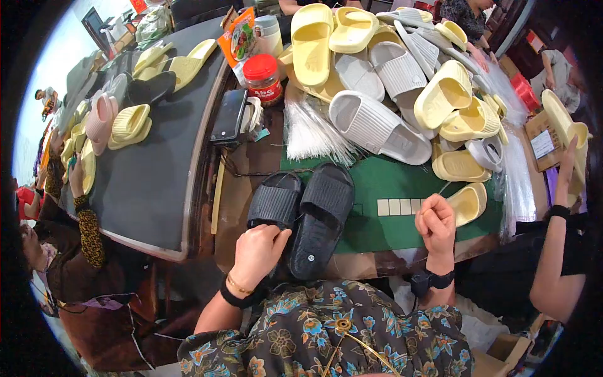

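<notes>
Left hand (257, 248) presses pair of black slippers (304, 210) at table's (389, 229) near edge; right hand (436, 223) fisted beside; grey and yellow slippers (402, 81) heaped toward far edge

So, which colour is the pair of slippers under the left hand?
Black, ribbed pair of slippers under the left hand; head view shows it best.

Orange snack packet (237, 39) and red-lidded jar (262, 78) at the counter's (383, 232) far-left corner; dark phone screen (228, 115) just beside the jar
</notes>
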### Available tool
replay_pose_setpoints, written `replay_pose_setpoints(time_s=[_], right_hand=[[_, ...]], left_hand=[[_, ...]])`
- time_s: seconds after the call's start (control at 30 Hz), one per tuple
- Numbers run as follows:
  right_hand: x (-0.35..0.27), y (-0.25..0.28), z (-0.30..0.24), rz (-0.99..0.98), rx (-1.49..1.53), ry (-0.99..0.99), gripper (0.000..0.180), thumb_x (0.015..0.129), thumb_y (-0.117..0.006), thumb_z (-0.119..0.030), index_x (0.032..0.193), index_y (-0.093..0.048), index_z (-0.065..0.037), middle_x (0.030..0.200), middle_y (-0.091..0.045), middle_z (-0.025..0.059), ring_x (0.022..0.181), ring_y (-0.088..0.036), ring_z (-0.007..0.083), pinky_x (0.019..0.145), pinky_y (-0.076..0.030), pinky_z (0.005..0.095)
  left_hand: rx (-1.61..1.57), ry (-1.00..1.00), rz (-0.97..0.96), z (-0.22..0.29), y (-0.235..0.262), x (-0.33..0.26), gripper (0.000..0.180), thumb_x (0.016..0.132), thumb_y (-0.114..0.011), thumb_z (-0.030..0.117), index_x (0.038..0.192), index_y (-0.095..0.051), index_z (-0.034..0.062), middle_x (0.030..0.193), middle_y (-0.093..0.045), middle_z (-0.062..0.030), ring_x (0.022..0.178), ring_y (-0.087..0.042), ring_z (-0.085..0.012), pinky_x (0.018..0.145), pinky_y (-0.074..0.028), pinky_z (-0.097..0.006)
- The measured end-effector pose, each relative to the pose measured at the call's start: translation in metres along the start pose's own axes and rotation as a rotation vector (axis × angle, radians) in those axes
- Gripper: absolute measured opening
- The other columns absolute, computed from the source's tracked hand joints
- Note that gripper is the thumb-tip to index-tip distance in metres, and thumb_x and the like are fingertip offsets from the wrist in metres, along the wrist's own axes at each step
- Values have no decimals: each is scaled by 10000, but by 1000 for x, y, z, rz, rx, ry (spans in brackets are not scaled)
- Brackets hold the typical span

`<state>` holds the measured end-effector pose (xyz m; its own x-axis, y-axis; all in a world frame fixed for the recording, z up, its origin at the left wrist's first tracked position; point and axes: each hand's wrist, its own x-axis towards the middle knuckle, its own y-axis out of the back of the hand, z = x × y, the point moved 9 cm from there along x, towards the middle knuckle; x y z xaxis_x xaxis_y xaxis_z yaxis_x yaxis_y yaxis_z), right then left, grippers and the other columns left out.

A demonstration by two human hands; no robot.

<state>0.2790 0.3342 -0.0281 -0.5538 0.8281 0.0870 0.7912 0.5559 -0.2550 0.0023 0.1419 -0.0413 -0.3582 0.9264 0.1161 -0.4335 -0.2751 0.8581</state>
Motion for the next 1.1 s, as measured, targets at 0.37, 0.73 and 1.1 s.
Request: replay_pose_setpoints(time_s=[0.37, 0.73, 1.1], right_hand=[[-9, -138, 96, -405, -685, -309, 229, 927, -556, -154, 1095, -561, 1, 696, -588, 96, 617, -557, 163, 600, -458, 332], [19, -194, 105, -310, -1323, -133, 580, 781, -659, -455, 971, -538, 80, 771, -652, 286, 768, -649, 457, 732, -514, 513], [14, -171, 42, -117, -967, 116, 261, 718, -607, -124, 919, -499, 3, 710, -599, 263, 700, -603, 464, 637, -465, 541]], left_hand=[[-122, 179, 354, -65, 28, -15, 403, 797, -732, 168, 1135, -594, -3, 1040, -605, -175, 965, -589, -313, 851, -471, -391], [-763, 428, 316, -169, 146, 27, 555, 864, -689, 202, 1318, -452, -12, 1103, -596, -59, 954, -601, -140, 798, -509, -286], [-659, 274, 473, -417, 223, 92, 706, 832, -700, 210, 1441, -365, 84, 1290, -564, -106, 1075, -573, -225, 892, -491, -358]])
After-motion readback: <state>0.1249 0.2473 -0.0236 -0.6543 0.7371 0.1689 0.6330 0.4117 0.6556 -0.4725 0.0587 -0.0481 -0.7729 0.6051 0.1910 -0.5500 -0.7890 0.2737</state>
